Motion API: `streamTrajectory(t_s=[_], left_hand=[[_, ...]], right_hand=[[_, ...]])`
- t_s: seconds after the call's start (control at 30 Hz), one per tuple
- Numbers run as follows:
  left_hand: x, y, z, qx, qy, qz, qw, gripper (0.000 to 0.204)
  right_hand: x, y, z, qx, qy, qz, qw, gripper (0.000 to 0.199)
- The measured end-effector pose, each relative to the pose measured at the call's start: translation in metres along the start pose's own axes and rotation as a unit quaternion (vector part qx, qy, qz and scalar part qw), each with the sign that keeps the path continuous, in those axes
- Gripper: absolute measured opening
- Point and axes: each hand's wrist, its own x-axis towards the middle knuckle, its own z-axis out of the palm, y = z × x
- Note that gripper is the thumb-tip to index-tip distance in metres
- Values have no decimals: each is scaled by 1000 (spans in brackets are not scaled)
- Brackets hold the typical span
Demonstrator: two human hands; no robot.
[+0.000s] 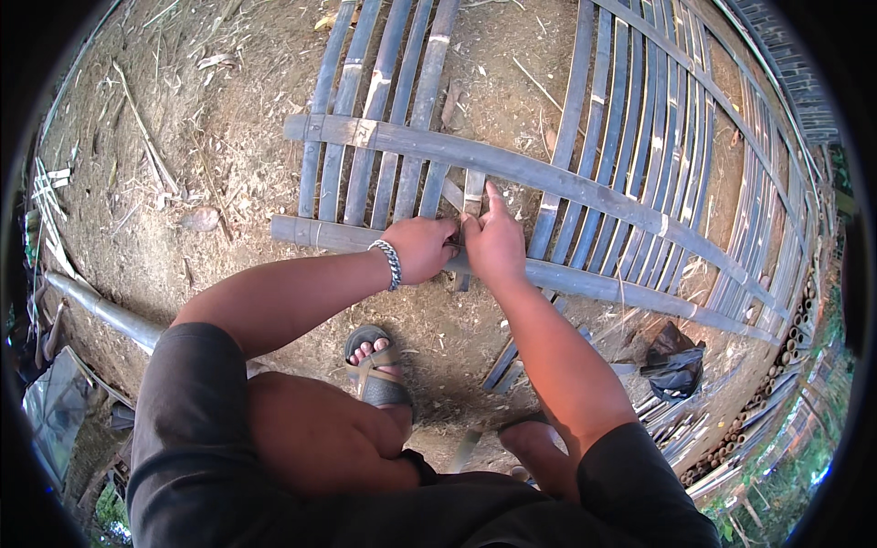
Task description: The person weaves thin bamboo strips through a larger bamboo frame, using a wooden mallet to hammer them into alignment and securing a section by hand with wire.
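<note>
A lattice panel of bamboo slats [377, 94] and two long bamboo rails lies on the ground ahead of me. Both my hands meet at its near rail [585, 280], around a short bamboo slat [474, 185] that crosses there and pokes out below. With its fingers curled, my left hand [424, 249] is closed beside this slat; what its fingertips hold is hidden. My right hand [494, 244] grips the slat, thumb against it and index finger stretched along its side. Beyond the hands runs the far rail [512, 165], over and under which the slats are woven.
Bare soil with dry leaves and bamboo shavings surrounds the panel. A thick bamboo pole [102, 309] lies at left. A black plastic bag [673, 363] and loose bamboo strips [517, 356] are at right, near stacked bamboo poles [731, 454]. My sandalled foot [380, 370] stands close by.
</note>
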Motion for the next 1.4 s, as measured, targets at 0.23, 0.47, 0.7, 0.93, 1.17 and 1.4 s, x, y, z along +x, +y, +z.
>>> streamTrajectory(t_s=[0.23, 0.47, 0.7, 0.93, 1.17, 1.4], left_hand=[[-2, -7, 2, 5, -1, -6, 1000, 45], [2, 7, 0, 58, -1, -3, 998, 45], [18, 17, 3, -12, 7, -106, 994, 36], [21, 13, 11, 13, 29, -120, 992, 32], [19, 10, 8, 11, 11, -90, 996, 31], [14, 13, 4, -3, 1, -85, 996, 30]], right_hand=[[-14, 19, -39, -35, 2, 3, 999, 49], [-19, 22, -50, -224, -12, -161, 961, 40], [5, 11, -42, -279, -86, -203, 935, 22], [13, 12, -53, -268, -43, -237, 933, 21], [19, 16, -52, -301, -74, -246, 918, 29], [21, 24, -60, -316, -112, -256, 907, 34]])
